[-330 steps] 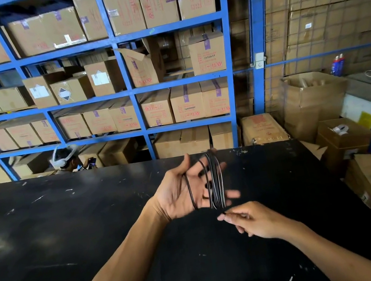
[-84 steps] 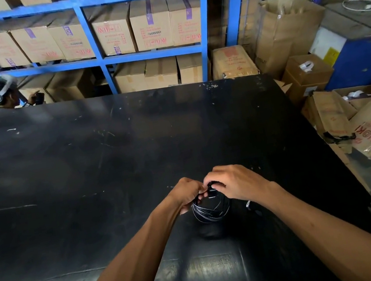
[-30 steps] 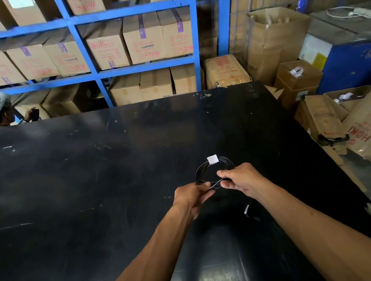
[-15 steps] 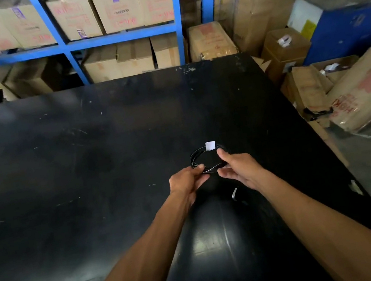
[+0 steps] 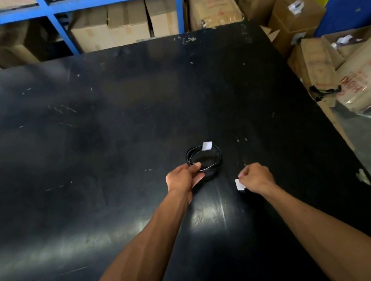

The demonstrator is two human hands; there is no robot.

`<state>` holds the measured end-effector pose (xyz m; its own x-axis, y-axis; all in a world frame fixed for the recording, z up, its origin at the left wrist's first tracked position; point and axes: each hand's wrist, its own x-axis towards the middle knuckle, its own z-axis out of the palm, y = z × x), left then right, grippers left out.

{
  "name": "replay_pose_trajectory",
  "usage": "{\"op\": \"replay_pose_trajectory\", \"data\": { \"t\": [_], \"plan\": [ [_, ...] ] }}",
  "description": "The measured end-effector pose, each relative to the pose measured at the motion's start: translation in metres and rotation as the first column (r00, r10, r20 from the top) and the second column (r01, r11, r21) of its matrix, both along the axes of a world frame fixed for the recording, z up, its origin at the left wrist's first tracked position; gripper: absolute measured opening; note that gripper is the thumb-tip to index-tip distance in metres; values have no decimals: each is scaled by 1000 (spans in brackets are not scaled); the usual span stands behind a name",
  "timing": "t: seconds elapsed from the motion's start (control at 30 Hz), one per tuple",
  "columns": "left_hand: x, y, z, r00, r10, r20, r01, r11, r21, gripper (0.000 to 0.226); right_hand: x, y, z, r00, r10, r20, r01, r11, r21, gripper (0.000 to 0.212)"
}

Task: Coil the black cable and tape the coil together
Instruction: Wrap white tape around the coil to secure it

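On the black surface (image 5: 80,133) lies the coiled black cable (image 5: 204,159), one white tape piece (image 5: 207,145) on its far side. The left hand (image 5: 183,178) pinches the coil's near-left edge. Just right, well clear of the coil, the right hand (image 5: 255,177) grips a second tape piece (image 5: 239,184).

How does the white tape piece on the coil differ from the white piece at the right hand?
The tape on the coil sits wrapped over the far side of the black cable coil; the piece at the right hand is pinched by the right hand, apart from the coil. The left hand grips the coil's near side. Both pieces are small and white.
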<state>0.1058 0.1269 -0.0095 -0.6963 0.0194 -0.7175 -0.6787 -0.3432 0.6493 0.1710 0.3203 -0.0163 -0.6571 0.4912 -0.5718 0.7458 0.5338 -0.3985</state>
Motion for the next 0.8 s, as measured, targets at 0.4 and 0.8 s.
{"op": "replay_pose_trajectory", "data": {
  "t": [0.4, 0.8],
  "plan": [
    [3, 0, 15, 999, 38, -19, -37, 999, 33, 26, -6, -21, 28, 878, -270, -395, 53, 875, -481, 30],
    [22, 0, 49, 983, 40, -179, 0, 976, 219, 29, -11, -58, 92, 746, -589, -310, 135, 590, -796, 52]
  ]
}}
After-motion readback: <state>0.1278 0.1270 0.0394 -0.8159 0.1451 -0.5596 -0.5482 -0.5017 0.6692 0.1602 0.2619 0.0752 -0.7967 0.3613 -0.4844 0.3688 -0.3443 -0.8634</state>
